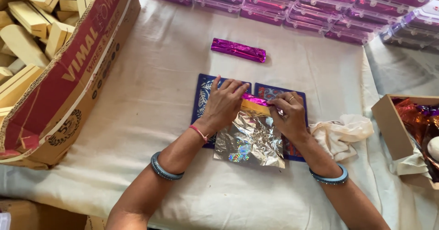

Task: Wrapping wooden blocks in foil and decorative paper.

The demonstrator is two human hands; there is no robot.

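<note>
Both hands are down at the centre of my view: my left hand (225, 101) lies flat with fingers spread on one end of a wooden block (255, 106), and my right hand (287, 114) pinches the magenta foil edge over the other end. That one block sits on the far edge of one crinkled silver foil sheet (250, 140), which lies across two blue patterned mats (203, 92) side by side. One finished magenta-wrapped block (238, 50) lies alone at 12 o'clock, well apart from my fingers. Beyond it run rows of clear lidded boxes (292, 1), too many to count surely. At 9 o'clock stands one big cardboard carton (77, 70) full of bare wooden blocks; at 3 o'clock, one small open box (388, 120) and one crumpled cloth (340, 134) just beside my right wrist. Bare white tabletop (155, 120) lies between mats and carton, and along the near edge.
</note>
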